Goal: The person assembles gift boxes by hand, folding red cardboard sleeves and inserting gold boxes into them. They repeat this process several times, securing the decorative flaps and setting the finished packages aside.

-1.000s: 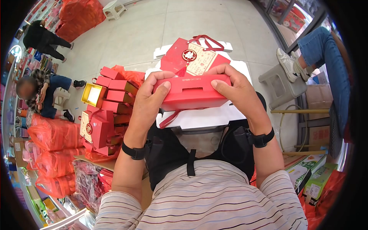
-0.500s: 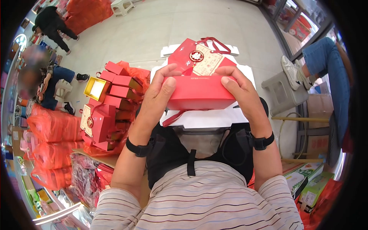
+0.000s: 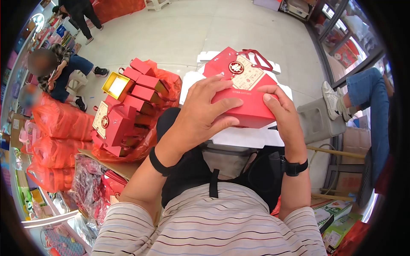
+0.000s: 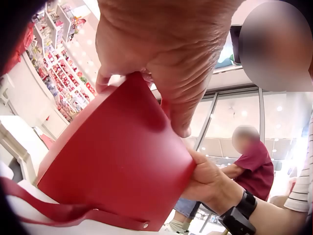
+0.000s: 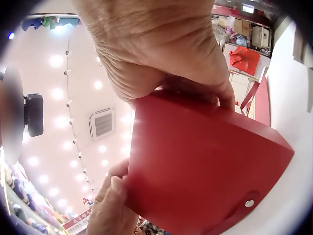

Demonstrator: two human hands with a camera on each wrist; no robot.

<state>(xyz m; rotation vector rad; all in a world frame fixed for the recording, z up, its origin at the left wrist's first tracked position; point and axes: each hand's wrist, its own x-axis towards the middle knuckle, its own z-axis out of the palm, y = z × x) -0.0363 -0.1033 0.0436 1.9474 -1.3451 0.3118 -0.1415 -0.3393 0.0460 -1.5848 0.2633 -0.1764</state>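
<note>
A red gift box (image 3: 256,112) is held up over a white stand in front of my body, small print along its top edge. My left hand (image 3: 209,106) grips its left part, fingers over the top and thumb on the near side. At the right end my right hand (image 3: 284,112) holds it, thumb against the near face. In the left wrist view a red strap (image 4: 73,215) is fixed to the box with a metal rivet. Behind it lies a red piece with a cream panel (image 3: 250,79), a round emblem (image 3: 235,67) and a ribbon handle (image 3: 260,62).
Red boxes (image 3: 143,91) are piled at left, one showing a gold inside (image 3: 117,85). Stacked red plastic bags (image 3: 55,149) stand farther left. A grey stool (image 3: 320,119) with a person's feet is at right. Two people are at the far left.
My left hand has shifted from the box's left end to farther over its top and near side. The box has turned at an angle, and the head view has swung left.
</note>
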